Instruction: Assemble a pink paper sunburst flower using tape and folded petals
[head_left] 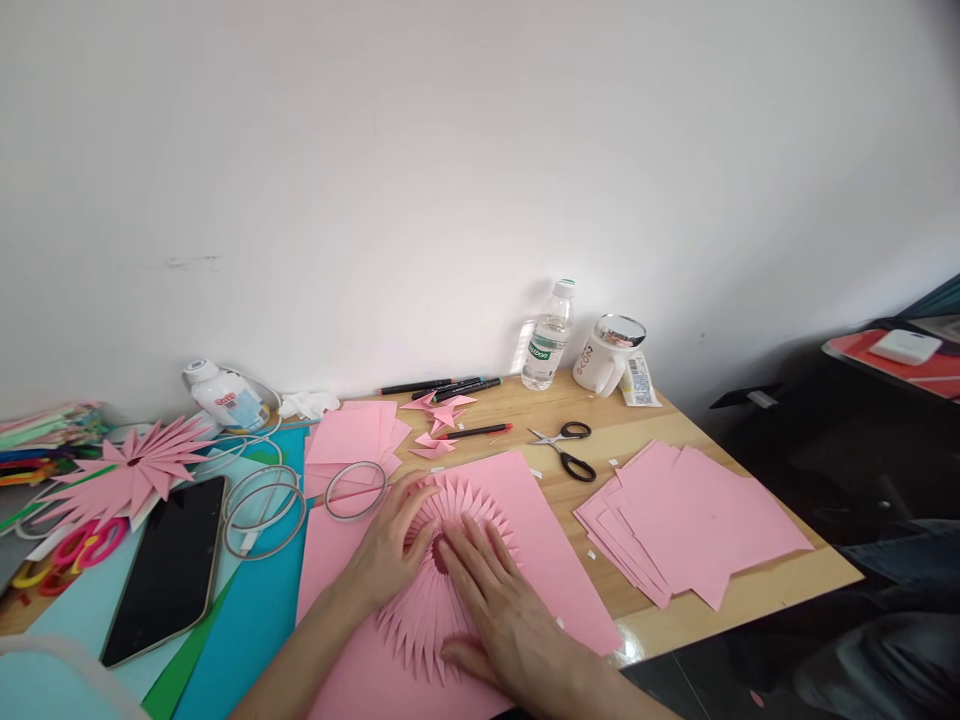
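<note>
A ring of folded pink paper spikes (427,610) lies on a large pink sheet (540,540) at the near middle of the wooden table (675,425). My left hand (390,545) rests on the ring's upper left part, fingers spread and curved over the spikes. My right hand (499,600) lies flat across the ring's right side, fingers stretched toward its centre hole. Neither hand holds anything.
A stack of pink paper pieces (690,520) lies at the right. Black scissors (566,450), a red pen (476,432), markers (450,386), a water bottle (547,338) and a white mug (604,358) stand further back. A phone (172,565), tape rings (266,505) and a finished pink spiked flower (135,470) are at the left.
</note>
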